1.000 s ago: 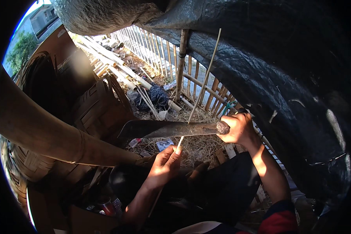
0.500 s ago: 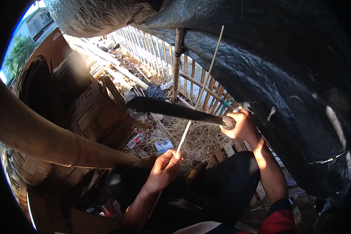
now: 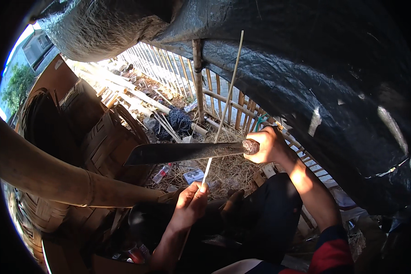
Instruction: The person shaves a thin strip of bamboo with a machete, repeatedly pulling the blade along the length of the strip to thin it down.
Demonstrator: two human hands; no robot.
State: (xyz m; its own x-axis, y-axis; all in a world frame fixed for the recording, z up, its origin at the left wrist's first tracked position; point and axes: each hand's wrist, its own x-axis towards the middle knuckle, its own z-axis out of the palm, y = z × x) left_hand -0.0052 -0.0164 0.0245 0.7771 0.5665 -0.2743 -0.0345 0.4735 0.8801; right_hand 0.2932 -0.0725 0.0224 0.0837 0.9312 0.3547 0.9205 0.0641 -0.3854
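Observation:
My left hand (image 3: 192,204) pinches a long, thin bamboo strip (image 3: 231,84) between thumb and fingers. The strip slants up and away to the right, and its lower end runs back along my left forearm. In my right hand (image 3: 266,145) is the handle of a machete (image 3: 182,153), fingers wrapped round it. Its broad dark blade points left and crosses the strip a little above my left hand. Whether the edge touches the strip I cannot tell. Both hands are above my dark-clothed legs (image 3: 269,214).
A thick bamboo pole (image 3: 59,176) runs in from the left. Woven bamboo baskets (image 3: 107,137) stand behind it. Dry shavings (image 3: 233,171) cover the ground near a plastic bottle (image 3: 161,173). A bamboo fence (image 3: 197,82) stands ahead, and a black tarp (image 3: 333,105) hangs on the right.
The machete has come down and slightly left, its blade now nearer my left hand and turned to show its flat. The strip stays pinched in my left hand.

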